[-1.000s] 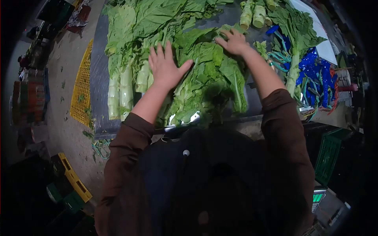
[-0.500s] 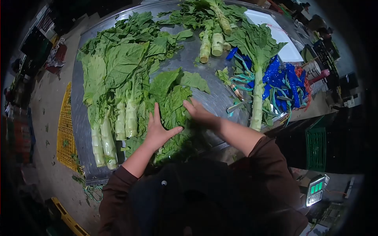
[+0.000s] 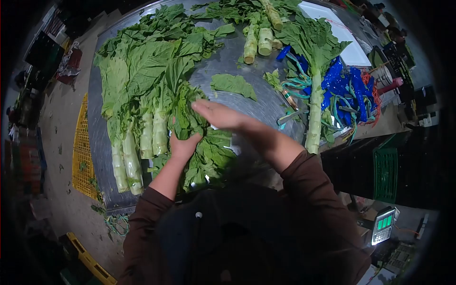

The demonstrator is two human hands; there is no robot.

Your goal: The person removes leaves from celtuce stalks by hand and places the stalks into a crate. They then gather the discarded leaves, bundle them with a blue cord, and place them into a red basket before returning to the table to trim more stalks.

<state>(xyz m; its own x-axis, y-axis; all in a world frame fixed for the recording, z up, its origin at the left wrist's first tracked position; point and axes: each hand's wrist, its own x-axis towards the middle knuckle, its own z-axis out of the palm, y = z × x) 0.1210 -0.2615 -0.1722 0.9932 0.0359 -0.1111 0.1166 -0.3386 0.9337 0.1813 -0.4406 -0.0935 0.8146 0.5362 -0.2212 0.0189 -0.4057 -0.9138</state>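
While the left hand [image 3: 183,145] grips the leaf bundle [image 3: 187,116], the open right hand [image 3: 216,115] presses its side.

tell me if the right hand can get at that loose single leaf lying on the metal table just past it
Probably yes. The right hand lies flat over the bunch of leaves, and the loose leaf lies just beyond its fingers on the bare metal table, with nothing between them.

- Stalk row [image 3: 137,142] on desk [image 3: 228,61], left side.
- Leaf bundle [image 3: 190,118] just right of row, btwn hands.
- Loose leaf [image 3: 232,84] behind bundle.
- Single stalk [image 3: 314,109] far right, on ties [image 3: 346,90].
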